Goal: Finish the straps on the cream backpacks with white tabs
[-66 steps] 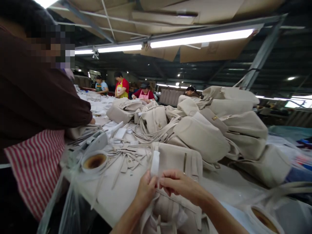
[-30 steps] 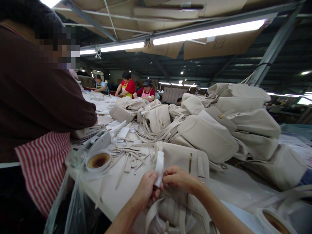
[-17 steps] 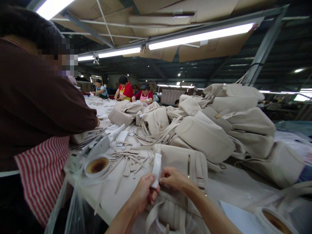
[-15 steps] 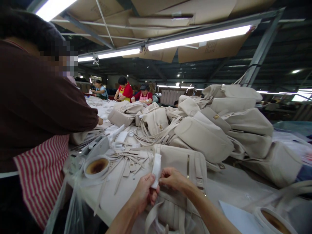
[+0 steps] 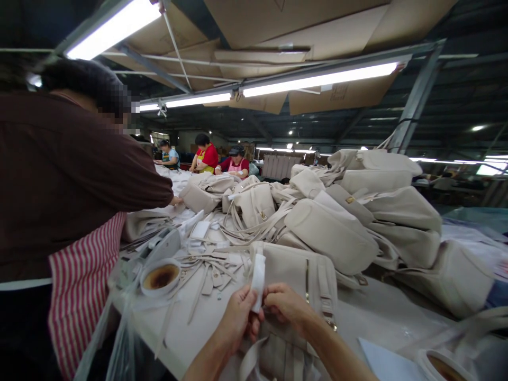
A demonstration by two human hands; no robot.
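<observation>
Two forearms [image 5: 212,350] converging, left hand [image 5: 240,313] pinching white strip [image 5: 258,275], right hand [image 5: 284,302] curled, grip unclear.

On the table [image 5: 198,324], one bag [image 5: 286,262] lies close to the near edge. A big pile of bags [image 5: 331,235] sits behind it. Loose straps [image 5: 207,286] lie left of that bag, and a bowl [image 5: 161,292] sits left of them by the edge. Another bowl [image 5: 424,363] is to the right, with paper [image 5: 389,361] on its left.
</observation>
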